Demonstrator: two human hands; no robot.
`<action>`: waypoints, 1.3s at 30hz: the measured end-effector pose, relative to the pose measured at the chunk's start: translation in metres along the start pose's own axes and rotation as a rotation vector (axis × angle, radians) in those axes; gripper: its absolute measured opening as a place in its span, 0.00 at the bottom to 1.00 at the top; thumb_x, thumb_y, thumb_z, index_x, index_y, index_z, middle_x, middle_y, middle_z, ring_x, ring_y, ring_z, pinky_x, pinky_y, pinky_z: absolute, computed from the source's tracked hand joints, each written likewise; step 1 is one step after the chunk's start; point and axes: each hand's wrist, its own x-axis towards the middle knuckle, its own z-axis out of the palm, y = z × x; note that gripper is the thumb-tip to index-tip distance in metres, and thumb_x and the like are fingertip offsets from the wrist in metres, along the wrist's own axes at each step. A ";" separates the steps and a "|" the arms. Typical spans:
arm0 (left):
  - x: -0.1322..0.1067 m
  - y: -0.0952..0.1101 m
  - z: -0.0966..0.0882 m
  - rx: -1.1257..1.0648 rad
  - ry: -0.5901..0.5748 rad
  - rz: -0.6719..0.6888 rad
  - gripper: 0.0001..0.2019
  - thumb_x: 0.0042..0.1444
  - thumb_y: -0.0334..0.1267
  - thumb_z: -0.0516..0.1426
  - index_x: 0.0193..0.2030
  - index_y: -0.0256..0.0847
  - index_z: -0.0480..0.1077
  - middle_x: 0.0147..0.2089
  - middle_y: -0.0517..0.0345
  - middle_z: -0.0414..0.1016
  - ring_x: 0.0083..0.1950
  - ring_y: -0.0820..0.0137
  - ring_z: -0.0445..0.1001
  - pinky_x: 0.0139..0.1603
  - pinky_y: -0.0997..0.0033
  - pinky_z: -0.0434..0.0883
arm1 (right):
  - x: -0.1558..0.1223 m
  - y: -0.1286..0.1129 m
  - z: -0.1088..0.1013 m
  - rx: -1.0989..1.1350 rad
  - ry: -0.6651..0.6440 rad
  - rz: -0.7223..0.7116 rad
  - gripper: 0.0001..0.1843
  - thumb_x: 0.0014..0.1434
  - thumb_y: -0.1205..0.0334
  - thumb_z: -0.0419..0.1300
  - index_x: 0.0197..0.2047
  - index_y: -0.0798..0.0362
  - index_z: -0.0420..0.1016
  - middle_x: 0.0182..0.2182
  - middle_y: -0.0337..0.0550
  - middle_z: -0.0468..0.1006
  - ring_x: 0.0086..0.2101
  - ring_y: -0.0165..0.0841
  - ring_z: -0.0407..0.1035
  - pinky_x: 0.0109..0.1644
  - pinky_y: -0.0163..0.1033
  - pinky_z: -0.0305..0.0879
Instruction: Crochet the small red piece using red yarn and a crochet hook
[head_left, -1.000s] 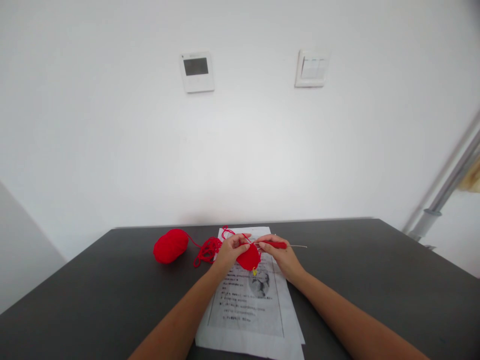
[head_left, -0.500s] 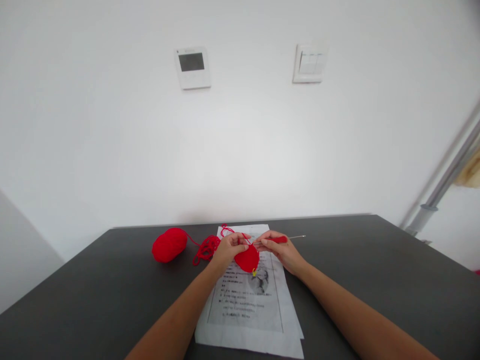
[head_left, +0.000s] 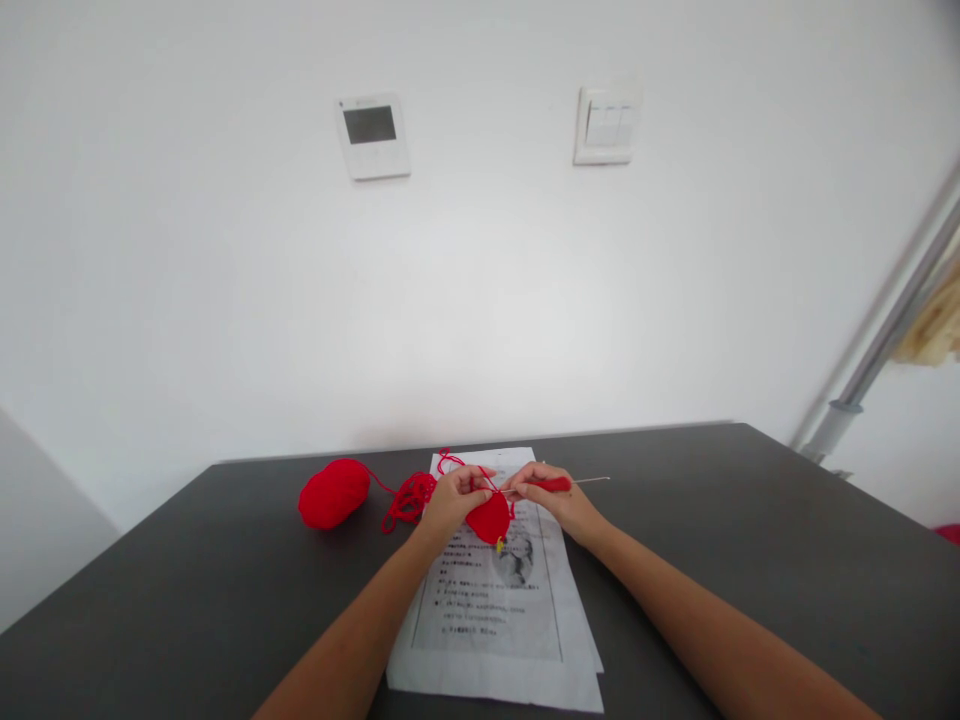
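My left hand [head_left: 452, 499] pinches the upper left edge of a round red crochet piece [head_left: 489, 519], with red yarn running over its fingers. A small yellow marker [head_left: 499, 545] hangs from the piece's lower edge. In my right hand [head_left: 553, 494] is a crochet hook [head_left: 555, 484] with a red grip and a thin metal shaft at each end. Its left end meets the top edge of the crochet piece; the exact stitch is too small to make out. Loose red yarn [head_left: 411, 497] lies in a tangle left of my left hand, joined by a strand to a red yarn ball [head_left: 334, 493].
Printed sheets of paper [head_left: 495, 674] lie under my hands on the dark table [head_left: 697, 530]. Behind the table rises a white wall with a thermostat panel [head_left: 373, 140] and a light switch [head_left: 606, 126]. A grey metal pole [head_left: 877, 345] leans at the right.
The view has shifted slightly, so everything sits a little further left. Both hands keep their holds on the crochet piece and the hook, with only a slight change in the hook's angle.
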 end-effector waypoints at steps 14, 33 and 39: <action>0.000 -0.004 0.000 0.158 0.061 0.159 0.13 0.41 0.30 0.57 0.37 0.36 0.71 0.25 0.62 0.67 0.28 0.73 0.67 0.31 0.73 0.64 | -0.004 0.000 0.008 -0.309 -0.001 -0.176 0.10 0.57 0.57 0.56 0.30 0.55 0.71 0.31 0.44 0.75 0.33 0.34 0.68 0.39 0.38 0.63; -0.013 0.014 0.006 0.539 0.134 0.408 0.12 0.48 0.26 0.53 0.38 0.41 0.72 0.34 0.57 0.73 0.37 0.68 0.71 0.43 0.69 0.66 | -0.010 0.003 0.013 -0.538 -0.074 -0.385 0.08 0.63 0.63 0.49 0.33 0.51 0.67 0.37 0.44 0.71 0.38 0.33 0.66 0.44 0.38 0.62; -0.017 0.016 0.016 0.537 0.124 0.410 0.12 0.47 0.26 0.54 0.37 0.42 0.72 0.34 0.57 0.73 0.39 0.67 0.71 0.44 0.68 0.66 | -0.009 0.005 0.013 -0.547 -0.029 -0.451 0.07 0.62 0.64 0.51 0.33 0.52 0.68 0.34 0.44 0.69 0.37 0.34 0.65 0.43 0.39 0.63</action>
